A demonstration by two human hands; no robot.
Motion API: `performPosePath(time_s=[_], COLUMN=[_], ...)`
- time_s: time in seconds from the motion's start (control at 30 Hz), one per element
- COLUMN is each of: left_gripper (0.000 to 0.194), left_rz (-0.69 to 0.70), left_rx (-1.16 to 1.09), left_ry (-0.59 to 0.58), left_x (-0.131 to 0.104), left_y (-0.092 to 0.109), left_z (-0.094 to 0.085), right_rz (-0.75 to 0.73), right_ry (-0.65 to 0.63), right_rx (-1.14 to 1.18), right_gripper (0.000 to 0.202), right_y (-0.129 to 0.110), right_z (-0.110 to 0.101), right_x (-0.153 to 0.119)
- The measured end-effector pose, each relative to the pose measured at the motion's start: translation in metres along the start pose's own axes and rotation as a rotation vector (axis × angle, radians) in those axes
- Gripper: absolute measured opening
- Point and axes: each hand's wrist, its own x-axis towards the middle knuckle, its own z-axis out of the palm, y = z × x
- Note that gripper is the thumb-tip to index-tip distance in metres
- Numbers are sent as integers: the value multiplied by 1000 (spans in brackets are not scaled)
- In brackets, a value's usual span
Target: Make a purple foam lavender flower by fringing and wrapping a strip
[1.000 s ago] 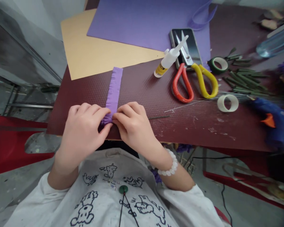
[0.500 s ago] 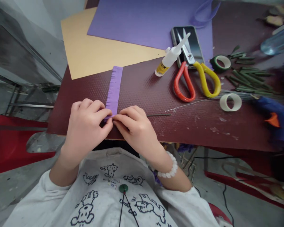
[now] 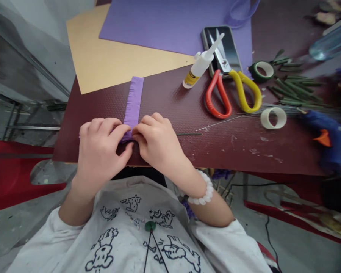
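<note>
A purple fringed paper strip (image 3: 133, 100) lies lengthwise on the table, its near end gathered or rolled between my hands. My left hand (image 3: 100, 148) has thumb and fingers closed around the left side of that bunched end. From the right, my right hand (image 3: 159, 138) pinches the other side with its fingertips. A thin green wire stem (image 3: 190, 134) pokes out beyond my right hand; the part behind the hand is hidden, so I cannot tell how it meets the strip.
Red-and-yellow scissors (image 3: 218, 94) rest on a phone (image 3: 233, 45), beside a glue bottle (image 3: 197, 70). To the right are green tape (image 3: 254, 72), a white tape roll (image 3: 265, 119), green stems (image 3: 298, 89) and a blue glue gun (image 3: 335, 140). Purple sheet (image 3: 159, 26) and tan sheet (image 3: 102, 64) lie behind.
My right hand has shifted slightly up and left along the bunched end. More fringe now shows between my hands. The whole view has moved a little.
</note>
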Motion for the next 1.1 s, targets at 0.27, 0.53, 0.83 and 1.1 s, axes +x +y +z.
performPosePath(time_s=[0.27, 0.53, 0.83, 1.1], left_gripper=[13, 19, 20, 18], left_rz=[133, 115, 89, 195], left_rx=[43, 68, 5, -53], left_ry=[-22, -108, -177, -166], left_x=[5, -4, -2, -3], left_y=[-6, -2, -6, -12], left_z=[-4, -17, -17, -15], right_rz=[65, -89, -99, -136], right_ry=[-117, -108, 32, -80], right_rx=[56, 152, -22, -228], right_gripper=[20, 21, 27, 19], right_y=[-8, -5, 4, -7], right_z=[-10, -7, -12, -11], right_x=[3, -15, -12, 18])
